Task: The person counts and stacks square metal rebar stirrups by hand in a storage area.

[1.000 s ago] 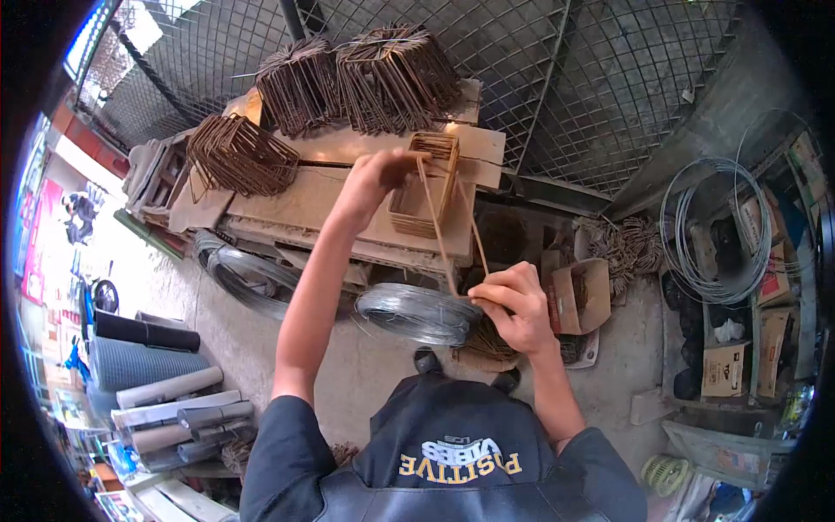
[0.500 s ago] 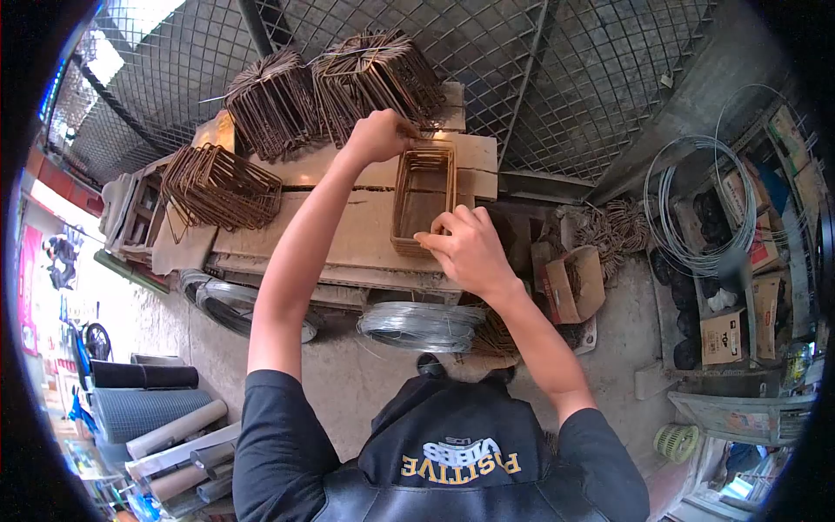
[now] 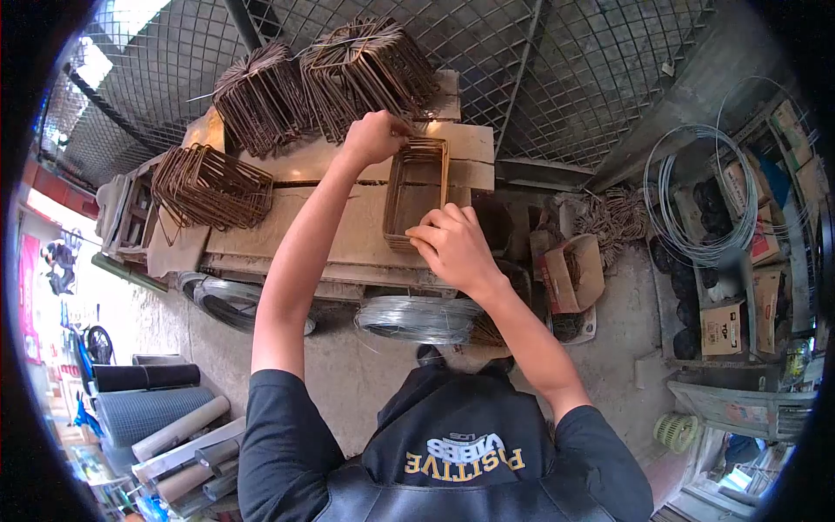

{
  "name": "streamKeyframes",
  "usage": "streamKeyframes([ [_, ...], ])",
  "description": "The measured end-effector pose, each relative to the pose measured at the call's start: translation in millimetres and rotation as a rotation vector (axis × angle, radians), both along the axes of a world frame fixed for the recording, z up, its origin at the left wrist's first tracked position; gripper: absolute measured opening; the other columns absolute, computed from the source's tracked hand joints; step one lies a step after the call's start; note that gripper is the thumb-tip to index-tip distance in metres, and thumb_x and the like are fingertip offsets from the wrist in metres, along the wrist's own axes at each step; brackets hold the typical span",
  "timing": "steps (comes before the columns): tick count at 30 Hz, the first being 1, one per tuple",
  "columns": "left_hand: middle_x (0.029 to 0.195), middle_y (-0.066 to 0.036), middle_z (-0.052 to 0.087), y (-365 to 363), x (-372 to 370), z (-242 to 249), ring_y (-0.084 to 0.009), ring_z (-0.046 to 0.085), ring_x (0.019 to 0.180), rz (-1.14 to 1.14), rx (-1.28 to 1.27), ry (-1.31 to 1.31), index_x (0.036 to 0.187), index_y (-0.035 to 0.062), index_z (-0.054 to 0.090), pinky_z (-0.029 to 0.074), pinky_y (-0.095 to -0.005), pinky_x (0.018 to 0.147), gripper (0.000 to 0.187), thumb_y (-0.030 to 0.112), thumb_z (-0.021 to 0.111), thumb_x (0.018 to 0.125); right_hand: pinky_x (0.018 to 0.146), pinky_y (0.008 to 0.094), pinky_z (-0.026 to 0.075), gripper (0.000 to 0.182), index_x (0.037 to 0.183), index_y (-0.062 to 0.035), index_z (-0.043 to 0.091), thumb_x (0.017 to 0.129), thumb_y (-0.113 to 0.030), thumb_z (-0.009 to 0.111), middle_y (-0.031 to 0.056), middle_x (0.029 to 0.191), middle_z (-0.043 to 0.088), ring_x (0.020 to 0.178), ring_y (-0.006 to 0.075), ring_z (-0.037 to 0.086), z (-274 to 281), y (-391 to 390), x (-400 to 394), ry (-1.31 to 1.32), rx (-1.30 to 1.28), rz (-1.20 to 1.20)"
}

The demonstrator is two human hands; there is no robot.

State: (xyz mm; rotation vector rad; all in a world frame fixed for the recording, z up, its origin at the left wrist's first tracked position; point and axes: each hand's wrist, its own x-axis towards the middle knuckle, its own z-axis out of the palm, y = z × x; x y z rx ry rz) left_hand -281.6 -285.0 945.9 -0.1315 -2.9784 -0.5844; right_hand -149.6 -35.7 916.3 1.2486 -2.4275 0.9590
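A stack of rusty rectangular rebar stirrups (image 3: 390, 200) lies flat on the board-topped bench (image 3: 326, 235), its bars lined up into one frame. At its far left corner is my left hand (image 3: 376, 137), fingers curled and closed on the bars, with the fingertips partly hidden. My right hand (image 3: 452, 250) pinches the near side of the same stack, close to its right corner. To the left, a looser pile of stirrups (image 3: 213, 187) leans over on the bench. Two tied bundles, a left bundle (image 3: 261, 100) and a right bundle (image 3: 370, 78), stand behind it.
Wire mesh (image 3: 487, 52) rises behind the bench. Coils of wire (image 3: 417, 320) sit below its front edge. An open cardboard box (image 3: 574, 274) stands to the right, near a hanging wire coil (image 3: 696, 200). Rolls of mesh and sheet (image 3: 165, 413) lie at lower left.
The view has shifted slightly, so bench items appear a little left and higher. Both hands stay at the stirrup stack; my right hand has moved slightly along its near corner.
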Motion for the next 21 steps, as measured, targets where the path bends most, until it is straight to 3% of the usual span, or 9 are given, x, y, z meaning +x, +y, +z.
streamKeyframes([
  [11, 0.102, -0.011, 0.08, 0, -1, -12, -0.0325, 0.076, 0.097, 0.013, -0.013, 0.032, 0.111, 0.017, 0.083, 0.061, -0.0444, 0.089, 0.025, 0.024, 0.076, 0.087, 0.09, 0.0399, 0.041, 0.015, 0.104, -0.0115, 0.082, 0.093, -0.017, 0.074, 0.0022, 0.097, 0.069, 0.098, 0.0236, 0.06, -6, -2, 6, 0.009, 0.008, -0.05],
  [14, 0.111, -0.011, 0.078, 0, 0, -15, -0.0331, 0.073, 0.105, 0.028, 0.014, -0.022, 0.118, 0.0185, 0.08, 0.057, -0.0507, 0.093, 0.03, 0.026, 0.076, 0.089, 0.092, 0.0403, 0.038, 0.016, 0.105, -0.012, 0.082, 0.092, -0.017, 0.075, 0.0018, 0.099, 0.069, 0.1, 0.023, 0.06, -6, 0, 11, 0.015, -0.002, -0.072],
  [16, 0.127, -0.011, 0.073, 9, 20, -10, -0.0327, 0.066, 0.12, 0.045, -0.098, 0.171, 0.127, 0.021, 0.076, 0.047, -0.0556, 0.102, 0.037, 0.027, 0.074, 0.091, 0.093, 0.0405, 0.036, 0.016, 0.105, -0.0122, 0.082, 0.091, -0.017, 0.075, 0.0015, 0.1, 0.069, 0.101, 0.0225, 0.06, -4, 3, 15, 0.035, -0.015, -0.083],
  [17, 0.127, -0.011, 0.073, 13, 28, -11, -0.0327, 0.066, 0.12, 0.047, -0.099, 0.168, 0.127, 0.021, 0.076, 0.047, -0.0556, 0.102, 0.037, 0.027, 0.074, 0.091, 0.093, 0.0401, 0.035, 0.017, 0.106, -0.0126, 0.082, 0.091, -0.017, 0.076, 0.001, 0.1, 0.069, 0.102, 0.0217, 0.06, -4, 5, 17, 0.032, -0.054, -0.118],
  [19, 0.136, -0.011, 0.066, 18, 41, -14, -0.0326, 0.058, 0.13, 0.041, 0.013, 0.346, 0.133, 0.0222, 0.072, 0.037, -0.0573, 0.107, 0.039, 0.026, 0.072, 0.094, 0.093, 0.0397, 0.033, 0.017, 0.106, -0.0129, 0.081, 0.09, -0.018, 0.077, 0.0004, 0.1, 0.07, 0.102, 0.0209, 0.059, -4, 11, 22, 0.023, -0.097, -0.149],
  [21, 0.135, -0.011, 0.066, 23, 59, -15, -0.0324, 0.057, 0.13, 0.042, 0.064, 0.377, 0.133, 0.0213, 0.072, 0.037, -0.0558, 0.108, 0.039, 0.025, 0.071, 0.095, 0.092, 0.0418, 0.035, 0.017, 0.106, -0.0146, 0.08, 0.09, -0.018, 0.077, 0.0009, 0.102, 0.07, 0.103, 0.0221, 0.06, -7, 23, 26, -0.002, -0.157, -0.224],
])
